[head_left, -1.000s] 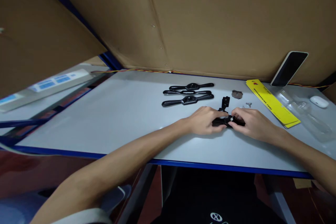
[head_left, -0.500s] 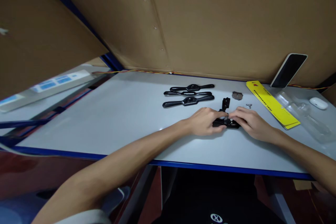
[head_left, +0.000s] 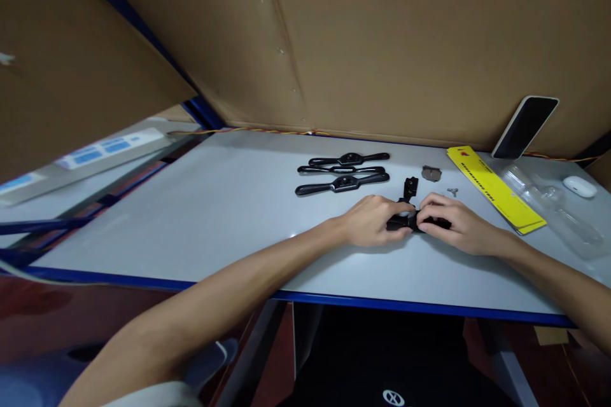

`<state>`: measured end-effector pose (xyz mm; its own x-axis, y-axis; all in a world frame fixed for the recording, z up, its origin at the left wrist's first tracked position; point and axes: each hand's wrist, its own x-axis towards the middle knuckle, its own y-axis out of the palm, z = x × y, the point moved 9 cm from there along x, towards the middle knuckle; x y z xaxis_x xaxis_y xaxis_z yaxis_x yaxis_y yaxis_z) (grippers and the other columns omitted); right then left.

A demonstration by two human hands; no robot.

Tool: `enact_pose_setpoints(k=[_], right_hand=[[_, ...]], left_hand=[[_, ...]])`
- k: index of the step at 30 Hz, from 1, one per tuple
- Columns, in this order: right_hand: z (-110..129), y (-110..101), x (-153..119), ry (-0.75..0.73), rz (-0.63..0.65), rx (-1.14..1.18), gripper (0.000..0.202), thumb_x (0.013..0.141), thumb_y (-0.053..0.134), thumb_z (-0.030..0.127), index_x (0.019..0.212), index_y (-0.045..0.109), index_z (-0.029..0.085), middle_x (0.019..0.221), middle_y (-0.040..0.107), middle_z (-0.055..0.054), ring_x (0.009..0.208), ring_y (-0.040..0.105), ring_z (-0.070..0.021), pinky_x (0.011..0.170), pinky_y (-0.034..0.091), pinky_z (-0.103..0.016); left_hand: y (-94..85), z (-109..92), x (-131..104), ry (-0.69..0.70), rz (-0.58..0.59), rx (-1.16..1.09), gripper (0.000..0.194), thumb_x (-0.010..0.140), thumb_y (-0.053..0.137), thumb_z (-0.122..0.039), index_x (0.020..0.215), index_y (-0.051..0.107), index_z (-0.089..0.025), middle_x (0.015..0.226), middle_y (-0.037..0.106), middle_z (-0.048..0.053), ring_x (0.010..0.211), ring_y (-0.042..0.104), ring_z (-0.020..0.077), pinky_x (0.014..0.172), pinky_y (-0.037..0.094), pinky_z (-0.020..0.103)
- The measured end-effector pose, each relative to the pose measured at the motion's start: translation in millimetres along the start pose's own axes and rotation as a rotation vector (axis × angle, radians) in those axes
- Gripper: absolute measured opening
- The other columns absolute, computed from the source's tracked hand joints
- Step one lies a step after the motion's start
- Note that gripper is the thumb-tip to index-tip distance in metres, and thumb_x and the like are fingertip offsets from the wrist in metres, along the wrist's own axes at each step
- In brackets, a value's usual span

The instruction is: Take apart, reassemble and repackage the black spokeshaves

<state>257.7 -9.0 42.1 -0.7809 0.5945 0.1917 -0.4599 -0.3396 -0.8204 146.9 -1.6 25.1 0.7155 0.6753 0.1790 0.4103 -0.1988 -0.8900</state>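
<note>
My left hand [head_left: 373,221] pinches the left end of a black two-handled tool [head_left: 398,223] low over the table. Closed on the same tool from the other side is my right hand [head_left: 451,224], its fingertips near the middle. A small black part [head_left: 410,187] lies just behind the tool. Farther back is a thin brownish metal plate [head_left: 431,173], and a small screw [head_left: 452,191] rests behind my right hand. To the left lie three black handled tools in a row: a rear one [head_left: 351,159], a middle one [head_left: 341,170] and a front one [head_left: 344,184].
A yellow card [head_left: 496,189] and clear plastic packaging [head_left: 575,222] lie at the right. A phone [head_left: 526,128] leans on the cardboard wall [head_left: 382,44], near a white case [head_left: 579,187]. A power strip [head_left: 95,152] sits at the far left.
The fingers of my right hand have shifted and now cover the middle of the tool, with its right end showing beneath them. My left hand stays in place.
</note>
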Motion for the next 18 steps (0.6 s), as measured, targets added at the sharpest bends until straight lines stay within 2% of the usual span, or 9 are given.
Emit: enact_pose_setpoints(k=[8,13,16,18], right_hand=[[-14,-3,-2,0.112,-0.083,-0.016,0.010,0.101,0.049,0.027,0.109,0.052,0.021,0.094,0.066,-0.004,0.078,0.060,-0.0173,0.073,0.047,-0.033],[-15,-7,0,0.111,-0.133,0.004,0.014,0.103,0.052,0.033,0.106,0.058,0.021,0.092,0.070,-0.003,0.073,0.062,-0.0158,0.072,0.047,-0.032],[-7,-8,0,0.053,-0.163,-0.044,0.018,0.103,0.052,0.033,0.103,0.065,0.020,0.095,0.071,-0.005,0.082,0.064,-0.0179,0.077,0.050,-0.035],[-2,-5,0,-0.008,-0.150,-0.055,0.020,0.103,0.053,0.032,0.107,0.070,0.021,0.101,0.070,-0.007,0.091,0.066,-0.0195,0.083,0.051,-0.037]], left_hand=[[-0.1,0,0,-0.007,0.012,0.009,0.049,0.091,0.051,-0.046,0.128,0.068,-0.017,0.074,0.070,0.003,0.060,0.058,0.0163,0.060,0.042,0.028],[1.0,1,0,-0.011,0.022,0.008,0.050,0.092,0.050,-0.047,0.127,0.068,-0.016,0.074,0.069,0.003,0.060,0.058,0.0173,0.061,0.042,0.029],[1.6,2,0,-0.012,0.020,0.003,0.050,0.092,0.050,-0.046,0.128,0.068,-0.017,0.076,0.070,0.004,0.062,0.060,0.0180,0.062,0.043,0.030],[1.8,2,0,-0.003,0.013,-0.009,0.050,0.092,0.050,-0.046,0.128,0.067,-0.017,0.077,0.071,0.004,0.064,0.062,0.0183,0.063,0.044,0.030]])
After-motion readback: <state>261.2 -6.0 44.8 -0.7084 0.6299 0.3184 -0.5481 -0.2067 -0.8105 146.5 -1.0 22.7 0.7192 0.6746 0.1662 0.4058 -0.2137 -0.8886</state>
